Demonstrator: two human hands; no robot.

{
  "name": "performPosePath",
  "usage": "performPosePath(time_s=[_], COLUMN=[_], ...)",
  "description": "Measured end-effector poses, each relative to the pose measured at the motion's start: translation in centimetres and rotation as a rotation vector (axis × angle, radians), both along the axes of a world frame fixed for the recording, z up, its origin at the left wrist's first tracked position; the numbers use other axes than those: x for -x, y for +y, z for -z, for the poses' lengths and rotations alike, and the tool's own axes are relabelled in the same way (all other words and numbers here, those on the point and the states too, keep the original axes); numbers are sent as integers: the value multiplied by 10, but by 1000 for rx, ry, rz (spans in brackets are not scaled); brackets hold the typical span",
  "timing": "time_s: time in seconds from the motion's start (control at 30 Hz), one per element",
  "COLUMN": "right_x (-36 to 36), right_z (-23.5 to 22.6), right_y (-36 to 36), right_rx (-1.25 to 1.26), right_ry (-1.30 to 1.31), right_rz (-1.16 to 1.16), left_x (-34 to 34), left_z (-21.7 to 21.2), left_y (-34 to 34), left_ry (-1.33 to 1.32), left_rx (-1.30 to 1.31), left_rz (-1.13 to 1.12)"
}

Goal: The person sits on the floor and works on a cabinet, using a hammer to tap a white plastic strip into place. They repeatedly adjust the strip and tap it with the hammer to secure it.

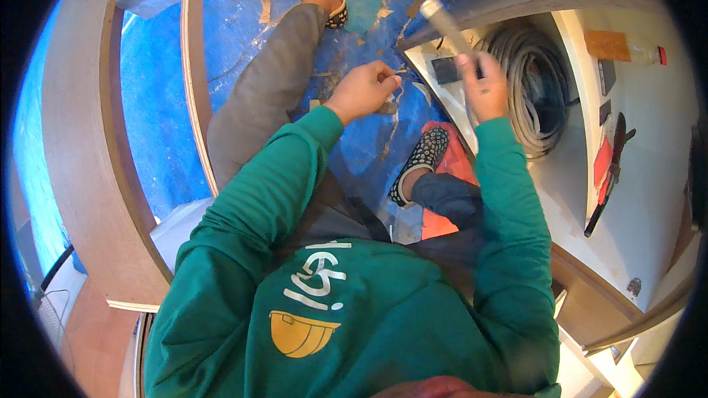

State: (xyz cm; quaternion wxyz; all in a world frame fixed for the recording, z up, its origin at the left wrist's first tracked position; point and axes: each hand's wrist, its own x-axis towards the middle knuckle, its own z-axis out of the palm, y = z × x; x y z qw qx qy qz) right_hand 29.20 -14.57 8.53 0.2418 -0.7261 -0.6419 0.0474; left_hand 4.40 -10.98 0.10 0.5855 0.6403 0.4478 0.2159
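Observation:
My left hand (365,92) is in front of me above the blue sheet, thumb and forefinger pinched together. A small thin piece (400,71) sticks out at their tips; its kind is too small to make out. Farther right, my right hand (487,90) is closed round a pale, round-ended, stick-shaped tool (448,26). The tool slants up and left from the fist, blurred by motion, and its lower part is hidden by the fingers. Just beyond this hand lies a coil of grey cable (542,96) inside a white-lined compartment. The two hands are apart.
A blue sheet (166,110) strewn with scraps covers the floor between curved wooden panels (81,133). On the right, pliers-like tools (612,166), a bottle (645,54) and a dark flat block (445,71) lie on white surfaces. An orange-red cloth (459,158) lies by my foot.

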Motion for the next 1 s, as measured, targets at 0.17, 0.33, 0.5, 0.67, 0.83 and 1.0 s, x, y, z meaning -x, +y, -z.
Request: performPosePath(time_s=[0.17,0.33,0.5,0.67,0.83,1.0], right_x=[-8,-18,-17,-21,-14,-21], right_z=[-89,-90,-15,-16,-80,-32], right_y=[16,24,5,4,18,16], right_rx=[-268,-247,26,-131,-242,-139], right_ry=[212,-17,-114,-102,63,-157], right_rz=[26,47,57,-26,30,0], left_x=[0,-1,-5,-3,-1,-4], left_z=[-8,-2,3,8,5,9], left_y=[-2,-2,-2,-2,-3,-4], left_ry=[-26,-11,-8,-21,-27,-50], left_rx=[26,9,-6,-2,7,25], left_rz=[28,11,3,2,0,10])
